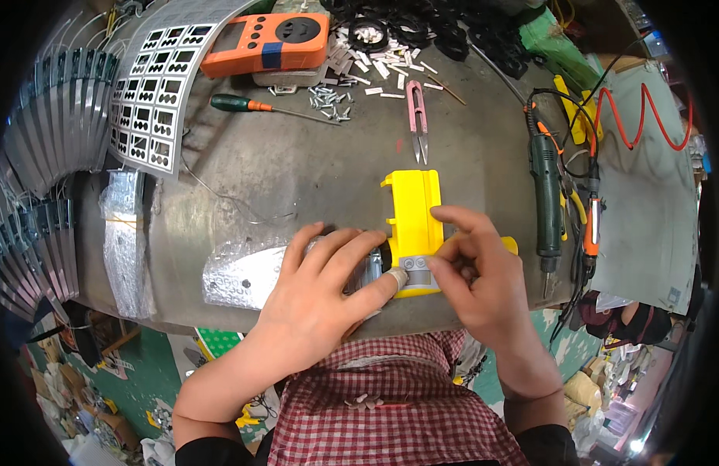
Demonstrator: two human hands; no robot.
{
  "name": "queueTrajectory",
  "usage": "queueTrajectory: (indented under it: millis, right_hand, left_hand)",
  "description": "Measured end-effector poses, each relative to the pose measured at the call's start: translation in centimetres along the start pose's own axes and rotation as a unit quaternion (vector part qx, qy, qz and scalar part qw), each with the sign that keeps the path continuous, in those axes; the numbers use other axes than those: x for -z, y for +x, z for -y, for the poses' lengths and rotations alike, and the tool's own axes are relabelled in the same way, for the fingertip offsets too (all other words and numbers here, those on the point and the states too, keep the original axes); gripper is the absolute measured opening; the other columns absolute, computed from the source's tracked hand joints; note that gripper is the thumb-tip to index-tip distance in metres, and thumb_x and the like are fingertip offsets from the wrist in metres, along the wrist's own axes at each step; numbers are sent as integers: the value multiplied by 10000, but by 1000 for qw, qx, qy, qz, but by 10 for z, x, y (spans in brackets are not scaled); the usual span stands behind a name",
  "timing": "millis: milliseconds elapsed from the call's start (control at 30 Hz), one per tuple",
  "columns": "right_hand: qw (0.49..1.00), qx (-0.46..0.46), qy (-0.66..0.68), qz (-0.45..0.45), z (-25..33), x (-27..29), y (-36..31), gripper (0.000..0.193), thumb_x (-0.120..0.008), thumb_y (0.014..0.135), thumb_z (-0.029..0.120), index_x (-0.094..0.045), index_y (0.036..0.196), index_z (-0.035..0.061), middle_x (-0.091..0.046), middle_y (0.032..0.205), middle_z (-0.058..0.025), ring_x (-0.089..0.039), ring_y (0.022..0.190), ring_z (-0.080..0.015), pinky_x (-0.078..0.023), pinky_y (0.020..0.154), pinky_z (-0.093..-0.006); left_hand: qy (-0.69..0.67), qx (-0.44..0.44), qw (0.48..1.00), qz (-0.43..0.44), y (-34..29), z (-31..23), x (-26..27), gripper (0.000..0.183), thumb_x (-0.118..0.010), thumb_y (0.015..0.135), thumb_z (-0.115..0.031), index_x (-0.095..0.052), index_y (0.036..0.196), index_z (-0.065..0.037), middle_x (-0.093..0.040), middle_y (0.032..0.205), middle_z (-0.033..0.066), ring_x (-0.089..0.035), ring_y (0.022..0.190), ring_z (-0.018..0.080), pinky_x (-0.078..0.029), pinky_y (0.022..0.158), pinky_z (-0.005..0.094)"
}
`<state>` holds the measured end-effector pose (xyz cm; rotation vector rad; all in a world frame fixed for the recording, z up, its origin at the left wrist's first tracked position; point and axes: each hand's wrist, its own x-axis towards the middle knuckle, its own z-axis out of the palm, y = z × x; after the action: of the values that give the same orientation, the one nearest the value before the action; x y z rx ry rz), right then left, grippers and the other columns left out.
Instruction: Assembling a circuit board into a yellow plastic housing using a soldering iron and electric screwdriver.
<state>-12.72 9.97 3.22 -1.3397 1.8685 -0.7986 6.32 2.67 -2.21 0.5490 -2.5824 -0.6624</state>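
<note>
A yellow plastic housing [415, 206] lies at the table's near side, with a grey sticker [418, 270] on its lower part. My left hand [324, 276] grips the housing's left edge; its thumb, wrapped in a light band, presses beside the sticker, and the other fingers spread over it and a dark part partly hidden beneath. From the right, my right hand [484, 276] holds the housing: the index fingertip rests on its right edge, the thumb tip at the sticker's right side. A yellow rounded part [510, 245] shows behind the right hand.
Bubble-wrapped pieces [239, 276] lie left of my left hand. Pink snips [418, 120], a screwdriver [255, 103], screws [328, 101] and an orange device [286, 43] sit farther back. A sticker sheet [154, 93] stands left; an electric screwdriver [544, 186] and cables lie right.
</note>
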Motion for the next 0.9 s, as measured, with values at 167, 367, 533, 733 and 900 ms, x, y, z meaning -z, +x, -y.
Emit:
queueTrajectory:
  millis: [167, 367, 533, 733, 900]
  right_hand:
    - [944, 187, -268, 39, 2, 4, 4, 246, -616, 806, 20, -485, 1015, 25, -552, 750, -124, -597, 685, -282, -470, 607, -377]
    - [919, 93, -371, 94, 21, 27, 6, 162, -619, 816, 126, -499, 894, 50, -545, 853, -114, -579, 811, -280, -444, 635, -405]
    - [919, 198, -336, 55, -37, 50, -2, 193, -679, 780, 203, -568, 858, 66, -587, 913, -90, -543, 869, -280, -417, 727, -403]
    - [917, 281, -272, -79, -52, 33, -7, 247, -762, 630, 102, -597, 810, 67, -594, 827, -76, -553, 781, -272, -396, 686, -381]
    - [919, 309, -239, -49, -69, 30, 2, 174, -741, 657, 63, -607, 767, 60, -594, 809, -74, -555, 784, -269, -408, 691, -380]
  left_hand:
    - [2, -5, 1000, -5, 1, 1, -2, 566, -779, 599, -116, -569, 1122, -161, -505, 1262, 142, -506, 1147, 337, -371, 968, 517]
    - [-63, 25, 997, 30, 4, 2, 15, 589, -757, 632, -111, -545, 1181, -126, -494, 1276, 158, -484, 1169, 341, -367, 988, 501]
    - [30, 113, 989, 94, -9, 15, 54, 605, -776, 591, -91, -548, 1146, -11, -529, 1167, 171, -510, 1081, 355, -450, 886, 407]
    - [101, 14, 992, 73, -23, 6, 49, 363, -648, 639, -66, -545, 986, -46, -517, 902, 83, -530, 865, 257, -464, 738, 358]
    - [141, 27, 989, -45, 3, 26, 59, 398, -759, 614, -140, -613, 982, -96, -502, 1252, 156, -487, 1163, 354, -420, 924, 469]
